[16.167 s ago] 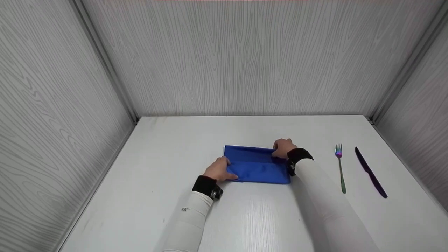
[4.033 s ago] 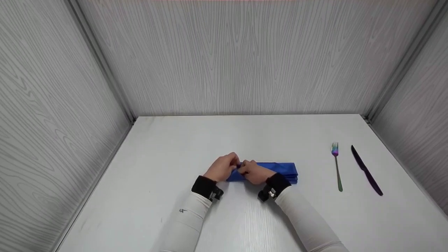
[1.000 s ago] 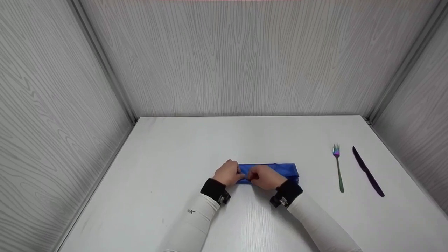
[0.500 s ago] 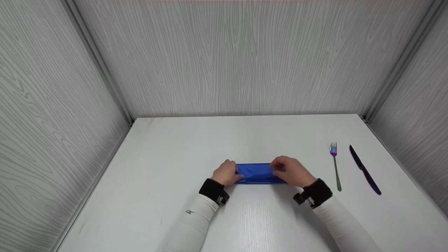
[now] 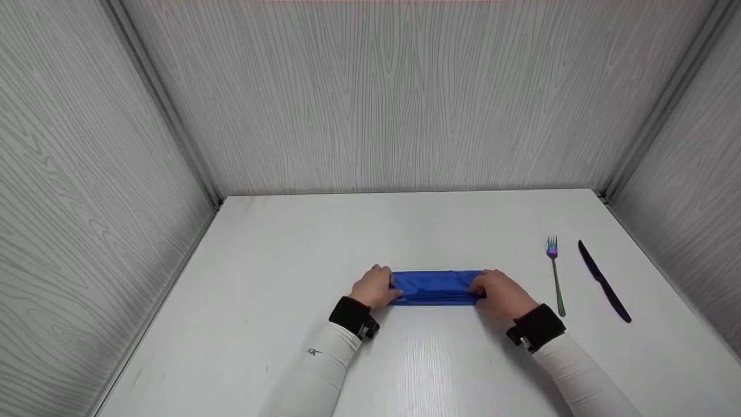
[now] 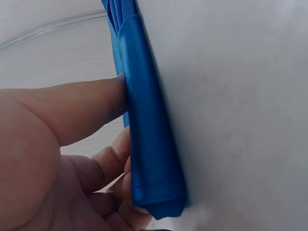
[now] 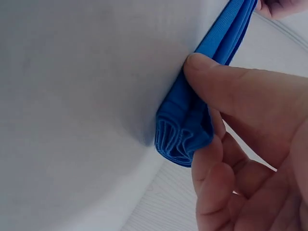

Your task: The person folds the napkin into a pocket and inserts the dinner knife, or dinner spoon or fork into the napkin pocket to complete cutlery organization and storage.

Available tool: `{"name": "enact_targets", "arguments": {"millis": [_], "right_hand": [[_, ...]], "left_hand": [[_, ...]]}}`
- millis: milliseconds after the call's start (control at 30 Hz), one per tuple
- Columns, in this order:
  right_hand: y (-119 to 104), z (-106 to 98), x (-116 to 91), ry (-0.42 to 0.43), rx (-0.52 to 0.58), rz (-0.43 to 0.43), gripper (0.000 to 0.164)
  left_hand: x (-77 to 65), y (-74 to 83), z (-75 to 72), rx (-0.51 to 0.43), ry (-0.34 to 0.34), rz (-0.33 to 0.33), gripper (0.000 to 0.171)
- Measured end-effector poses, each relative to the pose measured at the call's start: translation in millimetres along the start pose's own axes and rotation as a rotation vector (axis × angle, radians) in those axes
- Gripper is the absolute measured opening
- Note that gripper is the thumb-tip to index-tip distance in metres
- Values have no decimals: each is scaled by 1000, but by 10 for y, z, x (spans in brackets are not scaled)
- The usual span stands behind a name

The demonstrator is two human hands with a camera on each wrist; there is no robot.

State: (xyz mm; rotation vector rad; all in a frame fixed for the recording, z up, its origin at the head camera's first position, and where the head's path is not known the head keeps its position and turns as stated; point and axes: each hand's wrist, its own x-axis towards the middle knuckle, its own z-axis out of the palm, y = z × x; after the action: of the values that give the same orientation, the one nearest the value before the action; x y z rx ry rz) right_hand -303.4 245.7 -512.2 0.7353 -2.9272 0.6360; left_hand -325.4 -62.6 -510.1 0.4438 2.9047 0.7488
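A blue cloth napkin [image 5: 434, 286], folded into a narrow layered strip, lies crosswise on the white table. My left hand [image 5: 373, 286] holds its left end. In the left wrist view the thumb presses the near side of the napkin [image 6: 149, 120], and curled fingers show behind the end. At the other end my right hand [image 5: 502, 294] pinches the strip between thumb and fingers. The right wrist view shows stacked folds at the end of the napkin [image 7: 178, 137], the thumb lying along one side and fingers curled at the other.
Right of the right hand lies a fork [image 5: 554, 275] with rainbow-coloured tines. Beside it a dark purple knife [image 5: 604, 281] lies slanted. Grey wood-grain panels [image 5: 382, 98] enclose the table [image 5: 289, 243] at the back and both sides.
The napkin went from a wider half-folded rectangle to a narrow strip. Within the last second my right hand slid from beside the left hand to the right end and gripped it.
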Motion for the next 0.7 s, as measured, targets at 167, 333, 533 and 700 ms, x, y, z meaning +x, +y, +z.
{"name": "enact_targets", "arguments": {"millis": [167,333,533,700], "right_hand": [[-19,0,3,-16,10,7,22],[-16,-18,-6,-19,-6,-1,17],[0,-55,-7,-14,-65,-64,21],[-29,-72,-13,-13,-131,-112,19]], "left_hand": [[6,-19,-10,-3,-16,0,27],[6,-42,-33,-22,-36,10,27],[-8,-39,-35,-17,-52,17,26],[-16,-8,-26,-2,-34,8,29]]}}
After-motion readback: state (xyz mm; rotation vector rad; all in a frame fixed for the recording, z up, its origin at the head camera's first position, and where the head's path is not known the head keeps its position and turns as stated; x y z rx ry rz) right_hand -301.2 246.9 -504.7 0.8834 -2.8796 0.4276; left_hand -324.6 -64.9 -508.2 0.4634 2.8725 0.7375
